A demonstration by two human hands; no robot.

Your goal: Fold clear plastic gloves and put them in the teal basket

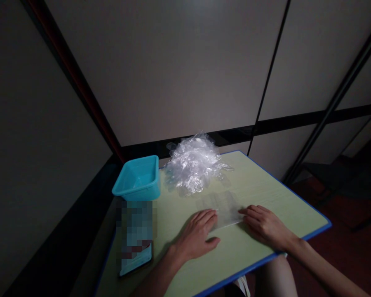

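A flat, clear plastic bag (227, 208) lies on the table before me, with faint creases across it. My left hand (199, 233) rests palm down at its left edge, fingers laid flat and thumb spread away. At the right edge, my right hand (264, 225) touches the bag with its fingertips; the fingers are loosely bent and its thumb is mostly hidden. Behind the bag rises a loose heap of crumpled clear plastic bags (194, 163).
The pale yellow-green table (266, 189) has a blue rim. At its left stand a turquoise plastic basin (139, 192) and, nearer me, a phone-like device (137, 262), partly blurred out. Cabinet panels (179, 74) border the far side. A dark chair (343, 181) is at the right.
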